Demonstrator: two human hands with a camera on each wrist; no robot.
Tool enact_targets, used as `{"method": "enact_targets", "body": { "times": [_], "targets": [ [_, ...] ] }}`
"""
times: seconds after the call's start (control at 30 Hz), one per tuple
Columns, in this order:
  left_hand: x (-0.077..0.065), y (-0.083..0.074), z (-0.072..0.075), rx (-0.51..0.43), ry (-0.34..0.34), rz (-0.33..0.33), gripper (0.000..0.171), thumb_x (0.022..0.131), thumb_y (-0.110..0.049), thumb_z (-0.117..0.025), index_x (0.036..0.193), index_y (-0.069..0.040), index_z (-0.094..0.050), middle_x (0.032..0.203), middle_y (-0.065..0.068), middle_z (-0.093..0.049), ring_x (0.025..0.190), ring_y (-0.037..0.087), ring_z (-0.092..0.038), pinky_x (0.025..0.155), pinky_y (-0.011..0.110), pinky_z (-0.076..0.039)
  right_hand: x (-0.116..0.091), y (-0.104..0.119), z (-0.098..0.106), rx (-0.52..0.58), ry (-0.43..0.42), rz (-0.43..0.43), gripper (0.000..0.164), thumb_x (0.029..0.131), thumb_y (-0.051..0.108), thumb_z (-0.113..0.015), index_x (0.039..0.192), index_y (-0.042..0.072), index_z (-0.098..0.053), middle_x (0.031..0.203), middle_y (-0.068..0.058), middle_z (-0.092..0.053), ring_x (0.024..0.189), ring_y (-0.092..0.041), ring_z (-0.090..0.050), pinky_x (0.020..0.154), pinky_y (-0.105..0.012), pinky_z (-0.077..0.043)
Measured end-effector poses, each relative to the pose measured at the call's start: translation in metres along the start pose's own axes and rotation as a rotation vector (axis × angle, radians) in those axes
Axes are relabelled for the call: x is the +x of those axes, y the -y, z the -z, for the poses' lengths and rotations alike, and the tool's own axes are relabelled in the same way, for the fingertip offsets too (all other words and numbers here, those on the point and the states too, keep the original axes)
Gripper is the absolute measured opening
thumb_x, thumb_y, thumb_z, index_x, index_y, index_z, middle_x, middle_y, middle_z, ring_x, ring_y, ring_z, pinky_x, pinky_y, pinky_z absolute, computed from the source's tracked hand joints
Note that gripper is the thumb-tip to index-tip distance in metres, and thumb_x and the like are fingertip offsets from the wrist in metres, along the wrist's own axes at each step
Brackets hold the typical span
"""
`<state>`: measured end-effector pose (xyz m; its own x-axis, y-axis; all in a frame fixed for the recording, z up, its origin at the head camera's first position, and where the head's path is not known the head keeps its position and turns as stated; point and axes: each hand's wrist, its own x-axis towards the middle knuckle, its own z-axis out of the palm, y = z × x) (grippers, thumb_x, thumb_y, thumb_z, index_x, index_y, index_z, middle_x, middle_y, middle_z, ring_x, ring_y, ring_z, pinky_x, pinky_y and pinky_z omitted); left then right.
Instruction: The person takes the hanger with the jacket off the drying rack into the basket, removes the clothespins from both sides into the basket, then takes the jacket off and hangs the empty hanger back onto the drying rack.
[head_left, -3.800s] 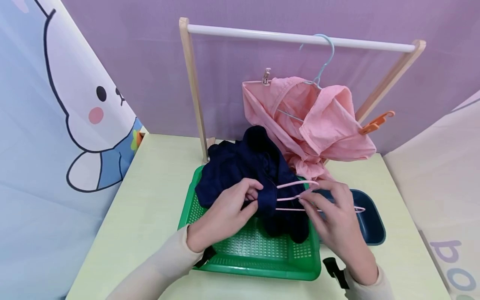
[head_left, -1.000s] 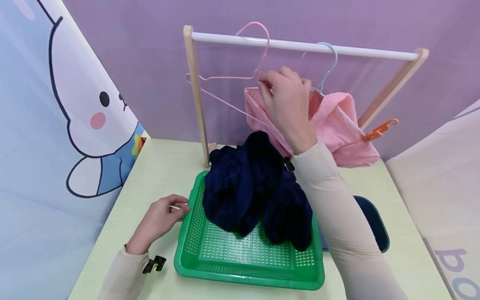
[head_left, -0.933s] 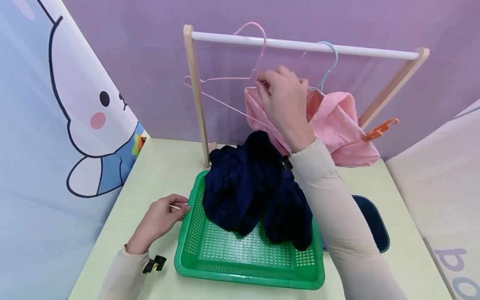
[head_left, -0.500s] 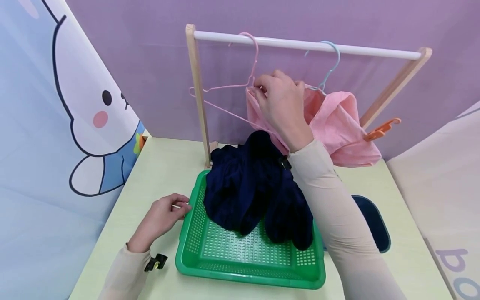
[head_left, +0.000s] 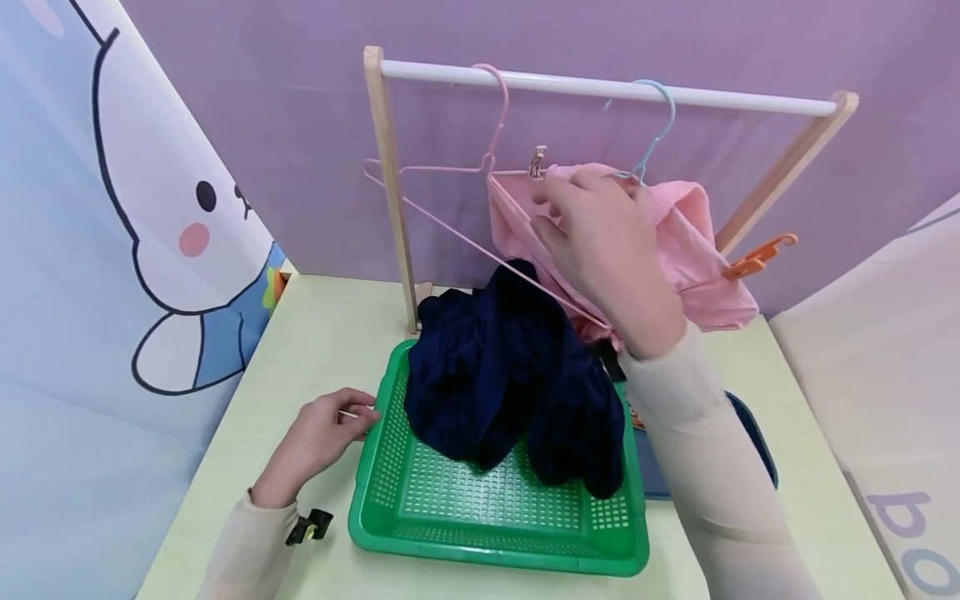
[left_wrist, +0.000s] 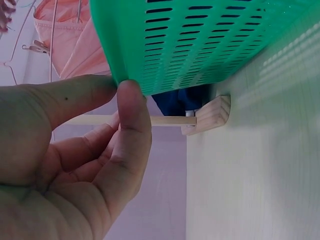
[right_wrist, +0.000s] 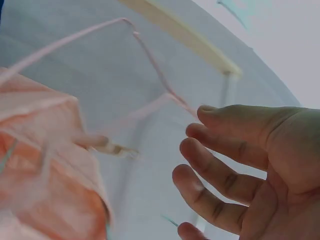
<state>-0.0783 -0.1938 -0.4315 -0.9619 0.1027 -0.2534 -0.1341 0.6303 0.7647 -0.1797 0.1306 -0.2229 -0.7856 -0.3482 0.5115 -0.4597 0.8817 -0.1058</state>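
Purple cloth [head_left: 315, 167] backs the pale desk [head_left: 322, 333]. The pink hanger [head_left: 442, 169] hangs on the left half of the white rod [head_left: 577, 84]; near it, the right hand [head_left: 603, 242] is loosely spread. The left hand [head_left: 318, 437] pinches the left rim of the green basket [head_left: 491, 559], where a navy garment [head_left: 491, 375] lies heaped.

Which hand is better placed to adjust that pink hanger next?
Probably the right hand: it is up near the pink hanger with nothing in its fingers, while the left hand pinches the rim of the green basket.

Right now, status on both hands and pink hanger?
Left hand pinching green basket at rim. Right hand open, holding nothing. Pink hanger hooked over white bar. Pink garment overlaps hanger in head view.
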Motion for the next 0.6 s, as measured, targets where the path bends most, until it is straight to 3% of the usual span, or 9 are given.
{"method": "enact_targets", "body": {
  "times": [0.1, 0.23, 0.4, 0.6],
  "targets": [
    [0.0, 0.001, 0.001, 0.002, 0.001, -0.015, 0.031, 0.099, -0.02, -0.064, 0.122, 0.001, -0.063, 0.101, 0.007, -0.068, 0.08, 0.015, -0.069, 0.072, 0.038, -0.056, -0.027, -0.004, 0.011, 0.002, -0.107, 0.067, 0.011, 0.096, 0.018, -0.064, 0.097, 0.011, -0.073, 0.088, -0.009, -0.068, 0.091, -0.029, -0.061, 0.079, -0.056, -0.041],
    [0.0, 0.002, 0.001, -0.001, -0.004, -0.023, 0.031, 0.099, -0.02, -0.064, 0.121, 0.001, -0.064, 0.101, 0.007, -0.068, 0.08, 0.015, -0.07, 0.072, 0.038, -0.056, -0.064, -0.014, 0.017, 0.039, -0.153, 0.054, 0.012, 0.093, 0.018, -0.07, 0.099, 0.01, -0.076, 0.09, -0.01, -0.069, 0.088, -0.029, -0.061, 0.084, -0.058, -0.039],
    [0.0, 0.003, 0.001, -0.013, 0.006, -0.012, 0.032, 0.099, -0.021, -0.064, 0.123, 0.001, -0.063, 0.101, 0.006, -0.068, 0.081, 0.015, -0.069, 0.073, 0.037, -0.056, -0.109, -0.033, 0.016, 0.088, -0.166, -0.019, 0.018, 0.086, 0.011, -0.079, 0.104, 0.008, -0.076, 0.093, -0.011, -0.07, 0.089, -0.03, -0.062, 0.091, -0.066, -0.036],
    [0.0, 0.001, 0.0, -0.018, 0.005, -0.015, 0.032, 0.099, -0.021, -0.065, 0.122, 0.002, -0.063, 0.102, 0.007, -0.068, 0.08, 0.016, -0.07, 0.073, 0.039, -0.057, -0.143, -0.059, -0.002, 0.067, -0.106, -0.114, 0.02, 0.081, 0.011, -0.083, 0.1, 0.008, -0.077, 0.093, -0.012, -0.07, 0.085, -0.032, -0.062, 0.071, -0.06, -0.042]
  ]
}}
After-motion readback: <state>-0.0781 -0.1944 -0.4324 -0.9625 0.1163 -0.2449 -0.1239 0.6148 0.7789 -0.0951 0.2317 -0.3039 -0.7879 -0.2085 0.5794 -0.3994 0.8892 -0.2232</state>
